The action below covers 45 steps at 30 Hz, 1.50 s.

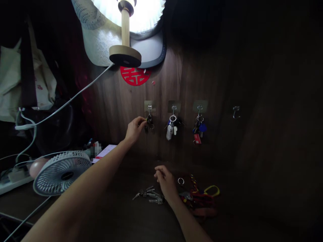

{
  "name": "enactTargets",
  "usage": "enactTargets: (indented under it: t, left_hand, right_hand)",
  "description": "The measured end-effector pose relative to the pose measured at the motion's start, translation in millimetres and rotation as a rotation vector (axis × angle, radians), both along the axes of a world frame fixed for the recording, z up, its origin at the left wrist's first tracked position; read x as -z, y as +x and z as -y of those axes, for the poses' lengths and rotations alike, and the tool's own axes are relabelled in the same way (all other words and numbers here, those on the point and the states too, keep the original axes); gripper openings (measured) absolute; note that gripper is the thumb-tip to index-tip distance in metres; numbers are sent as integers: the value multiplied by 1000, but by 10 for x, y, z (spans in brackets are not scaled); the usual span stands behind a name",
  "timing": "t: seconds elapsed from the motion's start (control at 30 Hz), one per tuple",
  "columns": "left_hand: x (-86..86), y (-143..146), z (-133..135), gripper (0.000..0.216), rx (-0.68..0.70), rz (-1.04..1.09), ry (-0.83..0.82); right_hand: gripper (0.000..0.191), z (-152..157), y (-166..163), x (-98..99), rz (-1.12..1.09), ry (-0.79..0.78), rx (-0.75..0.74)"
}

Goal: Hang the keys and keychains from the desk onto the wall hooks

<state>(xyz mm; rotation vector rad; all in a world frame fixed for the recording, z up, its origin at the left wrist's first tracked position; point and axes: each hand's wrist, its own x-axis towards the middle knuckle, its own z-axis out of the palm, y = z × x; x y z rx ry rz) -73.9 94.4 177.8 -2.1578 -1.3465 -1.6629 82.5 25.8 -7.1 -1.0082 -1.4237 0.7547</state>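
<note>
My left hand (135,129) reaches up to the wall. Its thumb and fingers are pinched at the edge of a small bunch of keys (149,121), which hangs from the leftmost metal hook (149,108). Lower down, my right hand (164,179) hovers over the dark tabletop, its fingers loosely extended and holding nothing visible. Several loose keys (151,194) lie just left of the right wrist. To the right of that hand are a metal split ring (181,181) and a dim tangle of red straps (204,201) with a yellow loop (212,191).
Two more key bunches (172,127) (200,127) hang on neighbouring hooks; a bare hook (236,112) is farther right. A lit lamp (125,30) glows above, its white cable (83,90) running left. A fan (63,173) and a power strip (16,179) stand at left.
</note>
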Motion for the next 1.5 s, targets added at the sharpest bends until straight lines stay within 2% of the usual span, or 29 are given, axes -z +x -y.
enactTargets:
  t: [0.13,0.3,0.5,0.67,0.93,1.1,1.27,1.5]
  left_hand:
    - [-221,2,-140,10,-58,-66,27]
    - [-347,29,-271,9,-85,-131,57]
    - [-381,51,-402,9,-113,-164,23]
    - [-300,65,-437,10,-131,-117,-10]
    - [-5,106,-348,21,-79,16,3]
    - [254,49,-256,25,-68,34,-65]
    - [587,-26,-88,24,-30,66,-140]
    - [1183,-108,263,20,20,144,-253]
  right_hand:
    - [17,-3,-7,10,1,11,-14]
    - [18,-35,-8,44,15,17,-40]
    - [18,-58,-16,49,12,13,-44]
    - [17,-54,-16,47,5,15,-57]
    - [15,-51,-13,33,2,19,-37]
    - [16,-59,-14,28,-20,5,-32]
    - [17,-50,3,10,-13,-19,-31]
    - [18,-31,52,-19,78,49,24]
